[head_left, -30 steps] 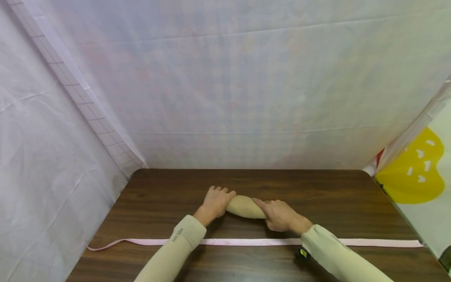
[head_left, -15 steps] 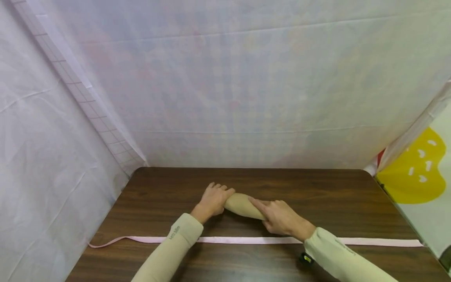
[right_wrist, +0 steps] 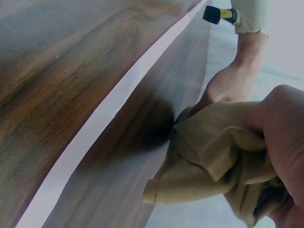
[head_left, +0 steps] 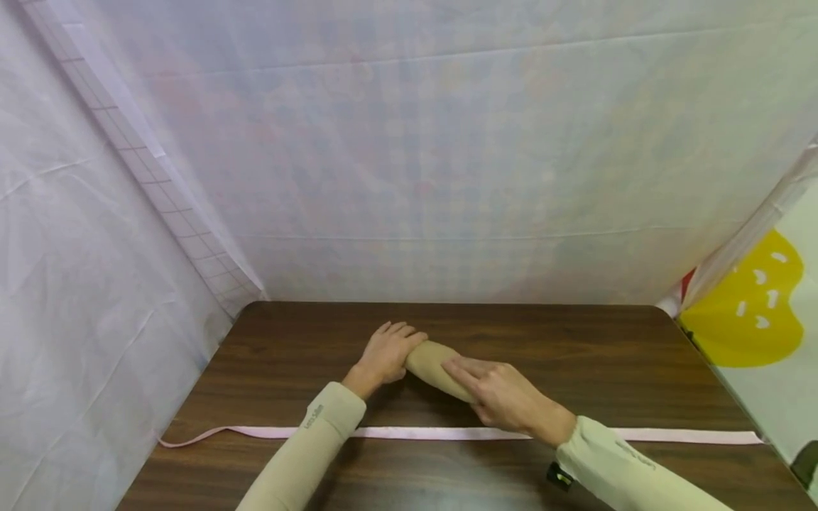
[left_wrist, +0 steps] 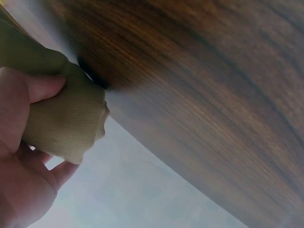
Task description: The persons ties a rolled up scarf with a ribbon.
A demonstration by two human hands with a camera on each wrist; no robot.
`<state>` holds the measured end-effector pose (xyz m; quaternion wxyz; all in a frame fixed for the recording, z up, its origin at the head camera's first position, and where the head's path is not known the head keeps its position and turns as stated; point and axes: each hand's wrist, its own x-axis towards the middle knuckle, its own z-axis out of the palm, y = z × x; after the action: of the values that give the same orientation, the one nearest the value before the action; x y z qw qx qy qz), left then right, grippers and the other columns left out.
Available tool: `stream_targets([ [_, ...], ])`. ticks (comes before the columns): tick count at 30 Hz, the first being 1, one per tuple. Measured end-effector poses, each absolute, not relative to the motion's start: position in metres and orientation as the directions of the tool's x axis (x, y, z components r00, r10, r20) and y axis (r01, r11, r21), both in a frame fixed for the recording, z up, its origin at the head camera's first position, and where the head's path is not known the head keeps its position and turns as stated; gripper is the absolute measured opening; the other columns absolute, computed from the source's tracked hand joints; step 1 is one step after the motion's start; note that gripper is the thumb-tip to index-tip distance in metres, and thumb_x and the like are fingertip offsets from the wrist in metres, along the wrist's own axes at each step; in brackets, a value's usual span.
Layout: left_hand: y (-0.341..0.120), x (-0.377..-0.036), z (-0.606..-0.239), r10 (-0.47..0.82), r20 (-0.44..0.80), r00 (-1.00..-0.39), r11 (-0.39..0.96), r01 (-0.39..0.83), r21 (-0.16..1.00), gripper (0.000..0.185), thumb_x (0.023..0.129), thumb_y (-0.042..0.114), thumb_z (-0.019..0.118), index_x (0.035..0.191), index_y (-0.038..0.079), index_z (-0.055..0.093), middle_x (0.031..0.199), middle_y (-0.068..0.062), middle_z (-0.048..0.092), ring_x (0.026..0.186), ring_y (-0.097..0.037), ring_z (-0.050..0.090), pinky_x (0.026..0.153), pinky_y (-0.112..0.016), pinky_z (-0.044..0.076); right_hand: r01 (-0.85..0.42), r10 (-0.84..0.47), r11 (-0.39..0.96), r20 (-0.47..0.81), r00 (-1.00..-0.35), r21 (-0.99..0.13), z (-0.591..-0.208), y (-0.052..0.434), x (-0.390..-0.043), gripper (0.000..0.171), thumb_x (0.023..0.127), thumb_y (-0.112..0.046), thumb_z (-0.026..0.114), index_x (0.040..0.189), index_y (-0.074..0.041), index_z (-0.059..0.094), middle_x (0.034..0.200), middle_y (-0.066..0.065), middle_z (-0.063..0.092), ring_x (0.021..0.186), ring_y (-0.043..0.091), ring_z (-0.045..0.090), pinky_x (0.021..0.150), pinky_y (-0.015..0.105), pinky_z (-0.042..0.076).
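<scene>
Both hands are working on a rolled tan cloth (head_left: pixel 429 362) near the middle of the table (head_left: pixel 607 362). The left hand (head_left: pixel 386 353) is gripping the roll's left end, its fingers curling over the top and its thumb wrapping underneath; the left wrist view is showing the cloth bunching out of that fist (left_wrist: pixel 66 121). The right hand (head_left: pixel 501 396) is clasping the right end, its index finger lying along the roll, and the right wrist view is showing the loose folds of cloth (right_wrist: pixel 213 156) being pinched between thumb and fingers. The roll is lying at a slant, its left end pointing toward the far edge and its right end coming nearer the front edge, and seems to be lifting slightly off the wood.

A pink tape (head_left: pixel 434 433) is running flat along the table parallel to the front edge, passing under both tan sleeves, its left tip curling at the left edge. A small black and yellow object (head_left: pixel 559 476) is sitting under the right sleeve.
</scene>
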<state>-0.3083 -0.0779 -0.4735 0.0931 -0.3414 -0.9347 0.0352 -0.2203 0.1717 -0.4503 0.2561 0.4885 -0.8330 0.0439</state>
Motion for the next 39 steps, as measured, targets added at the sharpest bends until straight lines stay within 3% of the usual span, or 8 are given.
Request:
stream_targets([
  [8,-0.072,-0.308,-0.47,0.668,0.169,-0.724,0.744,0.653,-0.141,0.08,0.074,0.017,0.087,0.144,0.023,0.048,0.144,-0.006,0.053,0.137,-0.03,0.046,0.113,-0.048,0.035,-0.86,-0.815,0.46,0.489,-0.31,0.221,-0.441,0.169,-0.214,0.077,0.057,-0.012,0.083,0.13,-0.001,0.062,0.122,0.011,0.069,0.113,0.025,0.066,0.104,0.049,0.044],
  [17,-0.068,-0.308,-0.467,0.705,0.217,-0.675,0.707,0.693,-0.141,0.079,0.074,0.014,0.086,0.144,0.021,0.049,0.145,-0.005,0.053,0.138,-0.029,0.045,0.113,-0.048,0.035,-0.881,-0.836,0.403,0.493,-0.242,0.25,-0.434,0.166,-0.206,0.083,0.049,-0.014,0.085,0.128,0.0,0.062,0.122,0.011,0.069,0.112,0.027,0.066,0.102,0.051,0.045],
  [22,-0.067,-0.309,-0.466,0.725,0.244,-0.644,0.686,0.705,-0.179,0.073,0.078,0.019,0.084,0.143,0.023,0.05,0.144,-0.002,0.054,0.137,-0.027,0.046,0.113,-0.045,0.036,-0.903,-0.848,0.365,0.482,-0.222,0.227,-0.433,0.163,-0.2,0.084,0.05,-0.005,0.083,0.13,0.002,0.059,0.127,0.017,0.066,0.116,0.03,0.063,0.097,0.047,0.051],
  [32,-0.063,-0.308,-0.464,0.759,0.295,-0.581,0.643,0.742,-0.192,0.067,0.081,0.031,0.082,0.141,0.022,0.053,0.143,-0.002,0.056,0.137,-0.026,0.046,0.112,-0.044,0.037,-0.935,-0.87,0.332,0.423,-0.252,0.125,-0.424,0.16,-0.185,0.085,0.058,0.006,0.08,0.139,0.0,0.052,0.137,0.02,0.058,0.125,0.035,0.057,0.098,0.044,0.051],
  [36,-0.06,-0.308,-0.463,0.776,0.318,-0.545,0.618,0.757,-0.213,0.063,0.083,0.035,0.079,0.139,0.022,0.054,0.142,-0.002,0.057,0.136,-0.026,0.047,0.111,-0.043,0.039,-0.934,-0.881,0.329,0.402,-0.251,0.138,-0.42,0.157,-0.18,0.081,0.06,0.006,0.079,0.137,-0.001,0.054,0.137,0.018,0.058,0.126,0.035,0.056,0.099,0.043,0.05],
  [39,-0.057,-0.306,-0.461,0.784,0.326,-0.529,0.606,0.765,-0.216,0.061,0.084,0.03,0.079,0.139,0.022,0.055,0.142,-0.002,0.057,0.136,-0.026,0.048,0.111,-0.043,0.04,-0.927,-0.887,0.34,0.384,-0.258,0.162,-0.418,0.156,-0.176,0.08,0.061,0.003,0.081,0.137,-0.001,0.055,0.137,0.018,0.059,0.126,0.034,0.056,0.1,0.043,0.049],
])
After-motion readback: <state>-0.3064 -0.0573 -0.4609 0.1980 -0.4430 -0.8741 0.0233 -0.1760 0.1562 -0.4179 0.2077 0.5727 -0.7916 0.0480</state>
